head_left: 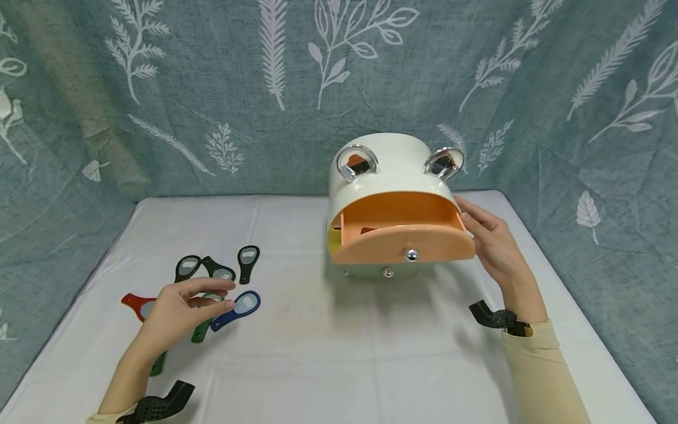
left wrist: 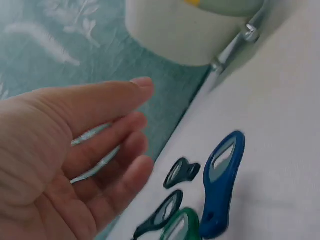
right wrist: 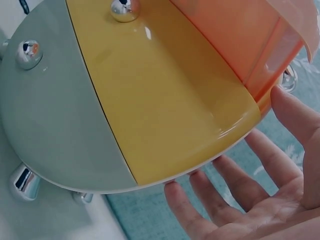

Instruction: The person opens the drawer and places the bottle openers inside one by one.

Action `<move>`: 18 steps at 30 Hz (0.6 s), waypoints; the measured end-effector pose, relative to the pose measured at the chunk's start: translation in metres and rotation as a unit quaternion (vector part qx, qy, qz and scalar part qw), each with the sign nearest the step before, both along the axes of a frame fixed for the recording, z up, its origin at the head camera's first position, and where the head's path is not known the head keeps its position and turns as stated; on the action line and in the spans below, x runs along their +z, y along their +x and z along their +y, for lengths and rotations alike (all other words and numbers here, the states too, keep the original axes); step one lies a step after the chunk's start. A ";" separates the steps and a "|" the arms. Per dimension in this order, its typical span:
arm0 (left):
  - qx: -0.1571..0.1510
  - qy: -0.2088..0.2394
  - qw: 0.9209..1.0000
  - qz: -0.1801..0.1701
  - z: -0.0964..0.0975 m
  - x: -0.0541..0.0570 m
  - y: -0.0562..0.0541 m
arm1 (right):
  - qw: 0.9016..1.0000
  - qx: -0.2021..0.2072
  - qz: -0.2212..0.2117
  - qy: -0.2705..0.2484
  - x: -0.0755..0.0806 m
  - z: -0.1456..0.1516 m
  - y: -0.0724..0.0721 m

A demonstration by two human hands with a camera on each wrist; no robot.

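Note:
My left hand (head_left: pixel 177 312) hovers over a group of small magnifying glasses, fingers gently bent and nothing between thumb and fingertips. Close to its fingertips lies a blue magnifying glass (head_left: pixel 228 318), with a green magnifying glass (head_left: pixel 200 333) partly hidden under the hand. A red magnifying glass (head_left: pixel 136 302) and several black ones, among them a black magnifying glass (head_left: pixel 246 272), lie around it. At the right, a white rounded drawer box (head_left: pixel 392 159) has its orange top drawer (head_left: pixel 365 252) pulled out. My right hand (head_left: pixel 492 241) rests its extended fingertips along the box's side.
Inside the orange drawer a small red piece (head_left: pixel 366 229) shows. Below it are a yellow drawer (right wrist: pixel 165 90) and a grey-green drawer (right wrist: pixel 60 115), both pushed in. Patterned cloth (head_left: pixel 286 147) surrounds the white table (head_left: pixel 318 365) at the back and sides.

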State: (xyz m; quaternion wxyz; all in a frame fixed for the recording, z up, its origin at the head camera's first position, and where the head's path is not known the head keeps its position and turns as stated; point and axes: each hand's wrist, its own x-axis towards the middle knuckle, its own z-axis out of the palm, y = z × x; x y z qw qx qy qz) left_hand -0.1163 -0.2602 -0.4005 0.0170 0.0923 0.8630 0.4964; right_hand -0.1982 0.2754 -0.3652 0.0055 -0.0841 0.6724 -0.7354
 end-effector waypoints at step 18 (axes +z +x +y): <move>0.015 -0.013 0.998 -0.064 -0.014 -0.036 -0.003 | 1.000 0.007 0.011 -0.021 0.000 0.003 -0.002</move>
